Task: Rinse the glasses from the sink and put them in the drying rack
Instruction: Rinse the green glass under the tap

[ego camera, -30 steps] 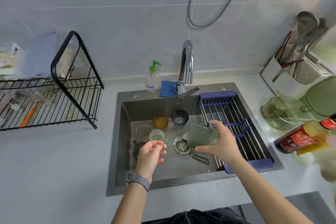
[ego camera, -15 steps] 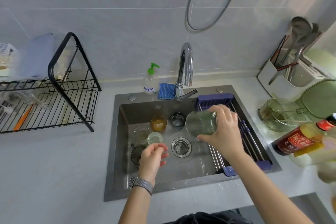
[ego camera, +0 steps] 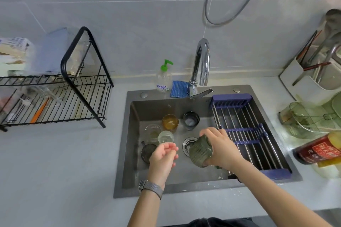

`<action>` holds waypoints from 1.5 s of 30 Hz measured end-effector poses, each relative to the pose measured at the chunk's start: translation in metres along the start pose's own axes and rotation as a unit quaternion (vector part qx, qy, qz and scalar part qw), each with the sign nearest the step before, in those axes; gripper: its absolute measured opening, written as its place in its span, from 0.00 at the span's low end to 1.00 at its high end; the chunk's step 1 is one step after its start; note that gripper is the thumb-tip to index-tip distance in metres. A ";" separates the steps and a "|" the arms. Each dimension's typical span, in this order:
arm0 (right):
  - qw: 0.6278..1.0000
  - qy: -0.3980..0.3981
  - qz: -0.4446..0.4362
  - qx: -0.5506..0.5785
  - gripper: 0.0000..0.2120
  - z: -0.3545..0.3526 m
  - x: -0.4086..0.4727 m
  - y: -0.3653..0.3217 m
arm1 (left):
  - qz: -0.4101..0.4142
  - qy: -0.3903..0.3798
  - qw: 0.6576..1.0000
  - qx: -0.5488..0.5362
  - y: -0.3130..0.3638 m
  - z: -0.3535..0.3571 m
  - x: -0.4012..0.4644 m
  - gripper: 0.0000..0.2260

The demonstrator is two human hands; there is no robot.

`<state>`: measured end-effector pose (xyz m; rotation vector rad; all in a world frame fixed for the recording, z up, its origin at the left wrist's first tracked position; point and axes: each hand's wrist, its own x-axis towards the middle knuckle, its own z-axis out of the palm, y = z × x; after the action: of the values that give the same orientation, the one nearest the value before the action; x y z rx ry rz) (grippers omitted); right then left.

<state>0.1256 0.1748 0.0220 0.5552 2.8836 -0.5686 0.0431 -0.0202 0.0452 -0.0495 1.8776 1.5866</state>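
Green ribbed glass tumbler (ego camera: 201, 153) tips mouth-down in our right hand (ego camera: 220, 150), lower centre, gripped. Our left hand (ego camera: 163, 155) hangs loosely curled, holding nothing, above the grey steel sink (ego camera: 127, 153) floor.

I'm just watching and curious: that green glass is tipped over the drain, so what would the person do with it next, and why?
Probably carry the green glass right and set it mouth-down on the rack across the sink. The right hand grips it tilted near the drain, as if emptying it, and no water shows at the tap. The left hand hangs free and holds nothing.
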 end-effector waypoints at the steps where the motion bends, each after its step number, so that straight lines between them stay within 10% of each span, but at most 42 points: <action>1: 1.000 0.000 -0.013 0.021 0.43 -0.005 0.001 -0.001 | 0.034 -0.016 0.999 0.038 -0.001 -0.001 0.002 0.10; 7: 0.944 0.060 -0.016 0.324 0.43 -0.033 -0.005 -0.017 | 0.067 -0.121 0.984 0.110 0.013 0.000 0.009 0.34; 11: 0.903 0.050 -0.019 0.427 0.41 -0.040 -0.008 -0.023 | -0.018 -0.168 0.980 -0.108 0.018 0.004 0.004 0.30; 19: 0.807 -0.057 0.038 0.586 0.33 -0.043 -0.010 -0.040 | 0.006 -0.096 0.982 -0.163 0.015 0.002 -0.019 0.24; 35: 0.867 0.064 0.064 0.490 0.31 0.012 0.032 -0.218 | -0.013 0.018 1.000 0.012 0.026 -0.197 -0.008 0.15; 45: 0.839 0.101 0.135 0.517 0.29 0.061 0.053 -0.348 | -0.015 0.017 0.990 0.140 0.013 -0.386 0.005 0.09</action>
<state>-0.0526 -0.1306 0.0721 1.1556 2.3284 -2.1138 -0.1431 -0.3572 0.0683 0.0179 2.0986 1.2964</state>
